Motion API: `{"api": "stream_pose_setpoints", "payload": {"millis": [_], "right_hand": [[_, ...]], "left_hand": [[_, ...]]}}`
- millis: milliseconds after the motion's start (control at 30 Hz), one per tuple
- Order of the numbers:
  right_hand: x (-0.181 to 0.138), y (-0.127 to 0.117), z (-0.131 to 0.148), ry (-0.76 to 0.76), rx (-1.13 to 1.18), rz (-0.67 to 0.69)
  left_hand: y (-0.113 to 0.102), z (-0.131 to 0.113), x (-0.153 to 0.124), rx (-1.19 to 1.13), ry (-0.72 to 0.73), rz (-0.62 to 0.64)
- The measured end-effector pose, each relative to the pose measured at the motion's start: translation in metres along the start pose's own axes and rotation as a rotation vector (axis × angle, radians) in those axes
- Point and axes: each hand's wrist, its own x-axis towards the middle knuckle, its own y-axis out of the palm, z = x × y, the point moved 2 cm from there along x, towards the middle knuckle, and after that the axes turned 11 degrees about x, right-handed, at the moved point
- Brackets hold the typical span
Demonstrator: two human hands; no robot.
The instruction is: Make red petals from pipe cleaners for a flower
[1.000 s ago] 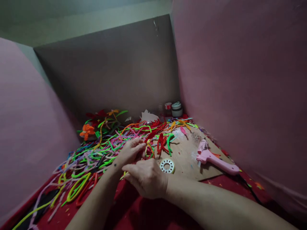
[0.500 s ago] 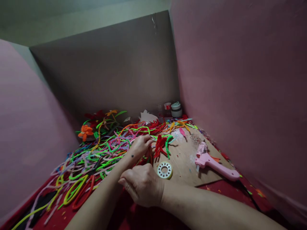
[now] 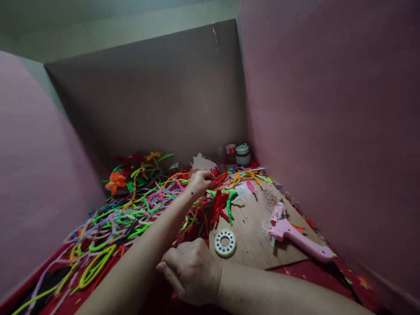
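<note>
My left hand stretches forward over the far part of the pile, its fingers bent together beside some red pipe cleaners. Whatever lies between those fingertips is hidden. Closer to me, my right hand is closed in a fist with its back upward, and its inside cannot be seen. Just right of the fist lies a roll of tape on a wooden board. A red pipe-cleaner flower shape and a bent green pipe cleaner rest near the board's left edge.
A pink glue gun lies on the board's right side. Many coloured pipe cleaners spread leftward, with an orange flower behind them. A lidded jar stands at the back. Pink walls flank the space.
My left hand has moved forward and away from beside the red flower shape to the red pipe cleaners. My right fist has stayed near its place, slightly lower in view.
</note>
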Motion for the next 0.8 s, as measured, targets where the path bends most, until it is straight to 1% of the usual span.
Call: {"api": "stream_pose_setpoints", "payload": {"millis": [100, 200, 300, 400, 533, 633, 733, 800], "right_hand": [[0.001, -0.003, -0.003, 0.025, -0.036, -0.022], [0.002, -0.003, -0.006, 0.056, -0.065, -0.049], [0.003, -0.001, -0.009, 0.062, -0.056, -0.058], [0.002, 0.001, -0.010, 0.060, -0.039, -0.055], [0.002, 0.001, -0.011, 0.070, -0.036, -0.051], [0.003, 0.000, -0.011, 0.077, -0.028, -0.044], [0.003, 0.000, -0.011, 0.093, -0.025, -0.020], [0.003, 0.001, -0.011, 0.096, -0.030, -0.007]], "left_hand": [[0.017, -0.005, 0.016, 0.174, 0.059, 0.016], [0.030, -0.005, 0.026, 0.310, 0.083, 0.041], [0.032, -0.004, 0.032, 0.390, 0.110, 0.085], [0.030, -0.003, 0.036, 0.433, 0.137, 0.099], [0.033, -0.004, 0.036, 0.433, 0.161, 0.092], [0.034, -0.002, 0.039, 0.389, 0.149, 0.057], [0.027, 0.001, 0.046, 0.298, 0.121, 0.020], [0.020, 0.001, 0.052, 0.217, 0.118, 0.019]]}}
